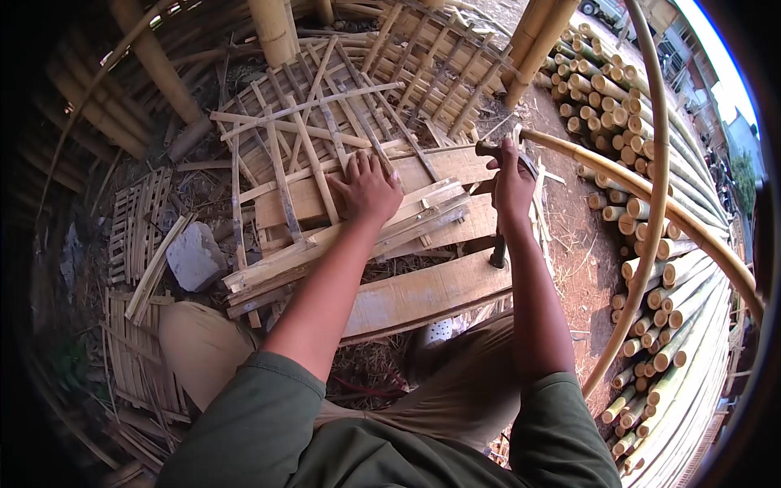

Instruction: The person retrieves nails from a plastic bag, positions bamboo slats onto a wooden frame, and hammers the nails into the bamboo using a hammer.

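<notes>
My left hand lies with its fingers spread on a wooden board, among crossed bamboo strips. My right hand is wrapped round a dark-handled tool at the right end of the boards; its exact kind is hard to tell. A second dark tool stands at the right edge of the lower plank, partly hidden by my right forearm. Below my left hand, a bundle of split bamboo strips lies slanted across the boards.
Cut bamboo poles are stacked at the right. A long curved pole arches before them. At the left are a grey stone block and slatted bamboo pieces. Upright posts stand at the back.
</notes>
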Tool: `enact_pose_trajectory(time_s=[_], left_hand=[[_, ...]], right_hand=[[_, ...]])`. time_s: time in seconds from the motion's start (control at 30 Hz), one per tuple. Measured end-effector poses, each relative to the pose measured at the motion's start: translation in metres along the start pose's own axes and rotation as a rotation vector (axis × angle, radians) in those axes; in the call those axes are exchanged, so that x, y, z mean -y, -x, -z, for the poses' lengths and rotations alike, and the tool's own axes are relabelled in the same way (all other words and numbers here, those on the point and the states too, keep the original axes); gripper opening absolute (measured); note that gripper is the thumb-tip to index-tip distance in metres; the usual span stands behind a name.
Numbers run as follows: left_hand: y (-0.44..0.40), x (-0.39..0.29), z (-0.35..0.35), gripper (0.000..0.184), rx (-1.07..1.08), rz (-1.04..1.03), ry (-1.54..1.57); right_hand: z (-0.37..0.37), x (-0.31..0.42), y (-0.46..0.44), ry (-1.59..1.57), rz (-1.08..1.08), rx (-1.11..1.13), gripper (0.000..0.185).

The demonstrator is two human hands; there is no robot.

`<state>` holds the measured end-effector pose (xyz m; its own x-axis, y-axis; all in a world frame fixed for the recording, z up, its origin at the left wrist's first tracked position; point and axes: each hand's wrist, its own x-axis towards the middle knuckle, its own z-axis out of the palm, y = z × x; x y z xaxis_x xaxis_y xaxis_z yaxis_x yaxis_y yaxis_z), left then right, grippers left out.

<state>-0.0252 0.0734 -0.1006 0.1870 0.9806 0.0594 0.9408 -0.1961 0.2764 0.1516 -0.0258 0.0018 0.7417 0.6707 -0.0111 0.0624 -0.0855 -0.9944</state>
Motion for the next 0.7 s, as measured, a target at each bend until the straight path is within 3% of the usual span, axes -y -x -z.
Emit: enact_pose_trajectory(time_s=[0.03,0.43,0.7], left_hand=[[0.0,0.0,0.0,0.059,0.0,0.004,-0.001],[0.001,-0.002,0.004,0.058,0.028,0.013,-0.038],[-0.001,0.0,-0.001,0.057,-0.016,0.002,-0.029]], right_hand=[[0.003,-0.001,-0.005,-0.019,0.098,-0.028,0.048],[0.048,0.0,0.0,-0.304,-0.051,-0.038,0.06],[0.045,0.001,0.007,-0.24,-0.092,0.193,0.062]])
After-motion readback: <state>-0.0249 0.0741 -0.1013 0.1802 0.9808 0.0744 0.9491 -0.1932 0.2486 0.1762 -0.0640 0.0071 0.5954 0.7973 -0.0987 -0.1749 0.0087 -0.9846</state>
